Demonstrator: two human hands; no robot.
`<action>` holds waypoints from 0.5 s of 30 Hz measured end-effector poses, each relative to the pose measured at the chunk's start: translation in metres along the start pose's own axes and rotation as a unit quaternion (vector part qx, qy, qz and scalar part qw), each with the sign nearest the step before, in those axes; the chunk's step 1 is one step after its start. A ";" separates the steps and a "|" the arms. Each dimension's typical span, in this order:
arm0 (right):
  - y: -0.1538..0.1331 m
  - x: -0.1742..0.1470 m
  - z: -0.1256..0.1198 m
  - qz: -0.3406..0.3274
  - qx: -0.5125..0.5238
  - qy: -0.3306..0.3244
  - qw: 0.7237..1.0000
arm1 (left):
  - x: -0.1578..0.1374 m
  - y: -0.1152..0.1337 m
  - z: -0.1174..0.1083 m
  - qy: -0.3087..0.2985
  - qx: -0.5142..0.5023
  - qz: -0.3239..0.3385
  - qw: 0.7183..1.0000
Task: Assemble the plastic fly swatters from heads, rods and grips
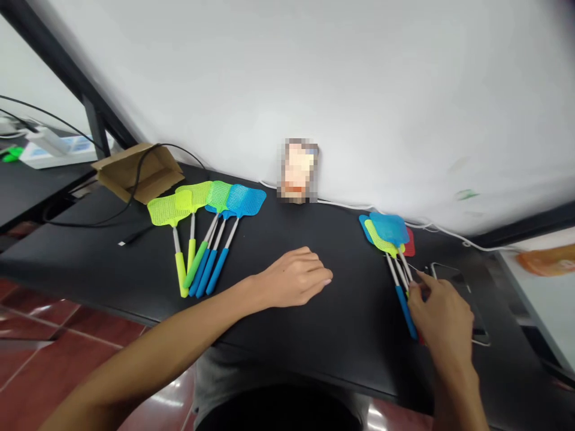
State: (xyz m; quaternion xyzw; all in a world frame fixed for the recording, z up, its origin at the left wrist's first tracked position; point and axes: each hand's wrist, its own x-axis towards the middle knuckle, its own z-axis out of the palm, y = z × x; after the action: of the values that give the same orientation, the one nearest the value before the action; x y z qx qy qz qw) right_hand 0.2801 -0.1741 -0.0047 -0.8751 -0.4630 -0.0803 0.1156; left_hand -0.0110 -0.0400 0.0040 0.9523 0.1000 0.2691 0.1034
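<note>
Blue mesh tops the heap of fly swatters [390,229] just beyond the right hand [442,311], whose thumb and finger sit narrow at the shafts; I can't tell whether they grip one. Pulling a single swatter could drag the others askew, since the heads overlap. A phone [478,317], partly hidden by that hand, might get nudged. The left hand [299,278], a loose fist showing nothing held, could brush the swatters [219,196] to its left if swung carelessly.

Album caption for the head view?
Right hand at blue, yellow and red mesh flyswatters on a black table; left hand mid-table.
</note>
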 end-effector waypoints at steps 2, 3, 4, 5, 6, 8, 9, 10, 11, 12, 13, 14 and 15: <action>-0.006 0.003 -0.005 -0.014 0.031 0.028 0.999 | -0.005 -0.004 -0.011 0.012 0.040 -0.025 0.999; -0.011 0.005 -0.008 -0.027 0.051 0.050 0.997 | -0.010 -0.006 -0.018 0.018 0.065 -0.049 0.997; -0.017 0.007 -0.011 -0.044 0.076 0.074 0.993 | -0.016 -0.007 -0.027 0.027 0.091 -0.082 0.992; -0.026 0.010 -0.014 -0.066 0.106 0.094 0.988 | -0.024 -0.009 -0.036 0.038 0.116 -0.127 0.984; -0.036 0.014 -0.018 -0.095 0.139 0.108 0.980 | -0.033 -0.010 -0.046 0.051 0.141 -0.181 0.972; -0.063 0.020 -0.022 -0.164 0.202 0.112 0.959 | -0.051 -0.012 -0.063 0.072 0.202 -0.305 0.928; -0.077 0.023 -0.023 -0.202 0.229 0.104 0.947 | -0.059 -0.013 -0.070 0.066 0.235 -0.364 0.899; -0.092 0.025 -0.023 -0.238 0.252 0.089 0.934 | -0.065 -0.015 -0.074 0.046 0.262 -0.415 0.870; -0.106 0.027 -0.020 -0.270 0.276 0.070 0.920 | -0.070 -0.018 -0.077 0.017 0.279 -0.458 0.844; -0.118 0.029 -0.016 -0.293 0.297 0.050 0.907 | -0.073 -0.021 -0.078 -0.012 0.287 -0.491 0.823; -0.128 0.029 -0.010 -0.305 0.318 0.033 0.897 | -0.075 -0.025 -0.077 -0.037 0.287 -0.514 0.808; -0.135 0.029 -0.004 -0.309 0.336 0.021 0.889 | -0.075 -0.028 -0.075 -0.055 0.283 -0.528 0.799; -0.140 0.028 0.004 -0.307 0.350 0.013 0.885 | -0.075 -0.031 -0.073 -0.064 0.277 -0.536 0.795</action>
State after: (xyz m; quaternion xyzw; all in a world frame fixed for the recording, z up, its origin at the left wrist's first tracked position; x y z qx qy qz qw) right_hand 0.1797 -0.0741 0.0165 -0.5905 -0.7050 0.0443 0.3903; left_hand -0.1169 -0.0181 0.0202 0.7495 0.6576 0.0702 -0.0306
